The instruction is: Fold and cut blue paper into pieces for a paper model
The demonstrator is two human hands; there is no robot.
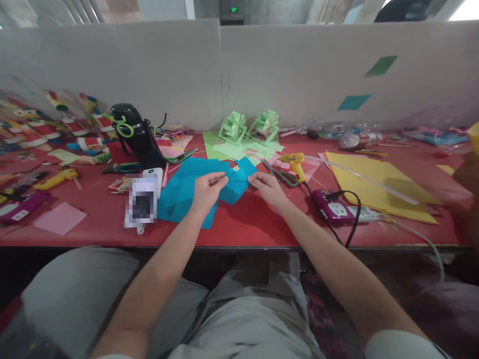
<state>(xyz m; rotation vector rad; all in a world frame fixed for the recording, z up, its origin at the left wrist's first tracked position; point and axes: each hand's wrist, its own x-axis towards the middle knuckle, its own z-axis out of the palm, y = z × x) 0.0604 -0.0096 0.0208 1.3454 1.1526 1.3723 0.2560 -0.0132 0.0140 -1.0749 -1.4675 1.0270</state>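
Between my two hands is a small folded piece of blue paper (235, 192), held just above the red table. My left hand (209, 189) pinches its left edge between thumb and fingers. On the right edge, my right hand (267, 187) has a similar pinch. Larger blue paper sheets (179, 187) lie flat beneath and to the left of my left hand. Behind the held piece stand two light green folded-paper models (234, 127) on green sheets (211, 144). Scissors (286, 177) rest just beyond my right hand.
A yellow glue gun (294, 162), a purple power strip (333, 207) with cables and yellow sheets (377, 184) lie to the right. A phone (144, 199) and a black bottle (132, 132) are at left. A white partition (149, 65) closes the back.
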